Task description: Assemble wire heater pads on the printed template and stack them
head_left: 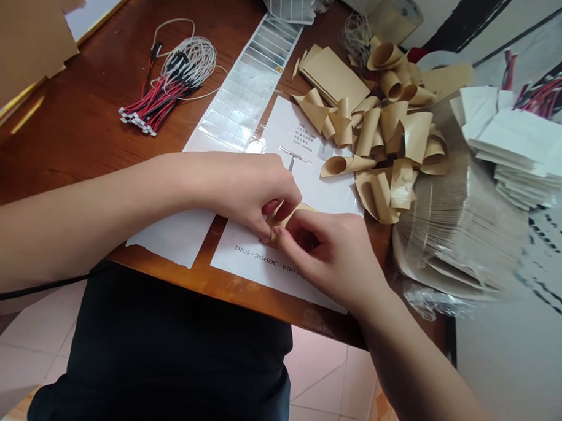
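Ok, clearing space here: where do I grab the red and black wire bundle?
Probably the middle of the red and black wire bundle, where the wires run close, coming down from above with your left hand. It lies flat on the wooden table; white connectors fan out at one end, white wire loops at the other, and either could snag.

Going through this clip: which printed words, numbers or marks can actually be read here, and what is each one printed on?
"DRS-206DC-E00" on the lower white sheet, its end hidden by the right hand.
Small lines of Chinese-looking print on the upper white sheet: too small to read.
A mark at the top edge of the white paper at top left: cut off, unreadable.
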Tool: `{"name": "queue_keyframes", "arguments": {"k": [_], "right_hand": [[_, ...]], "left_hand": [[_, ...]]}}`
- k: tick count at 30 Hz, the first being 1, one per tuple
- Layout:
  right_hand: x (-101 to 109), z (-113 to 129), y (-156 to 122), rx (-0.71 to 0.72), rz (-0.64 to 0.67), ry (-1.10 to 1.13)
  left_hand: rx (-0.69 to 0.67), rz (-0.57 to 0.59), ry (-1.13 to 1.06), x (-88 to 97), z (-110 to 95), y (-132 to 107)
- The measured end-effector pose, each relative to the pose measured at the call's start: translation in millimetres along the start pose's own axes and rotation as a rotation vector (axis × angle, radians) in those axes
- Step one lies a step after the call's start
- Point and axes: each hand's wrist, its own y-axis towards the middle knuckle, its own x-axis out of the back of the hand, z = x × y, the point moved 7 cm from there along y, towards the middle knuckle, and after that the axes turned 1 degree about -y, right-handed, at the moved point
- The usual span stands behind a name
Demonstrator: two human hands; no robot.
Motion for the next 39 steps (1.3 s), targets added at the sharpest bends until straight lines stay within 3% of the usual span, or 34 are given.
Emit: {"name": "queue_keyframes", "arguments": {"k": [9, 39], "right_hand": [[-6.5, 5.4, -2.7, 0.057, 0.047, -0.034], [-20.4, 0.0, -2.0, -0.061, 0.115, -0.035]], "left_hand": [[-0.017, -0.011, -0.013, 1.6, 0.3, -0.4], [-0.016, -0.025, -0.012, 3.5, 2.2, -0.9]]}}
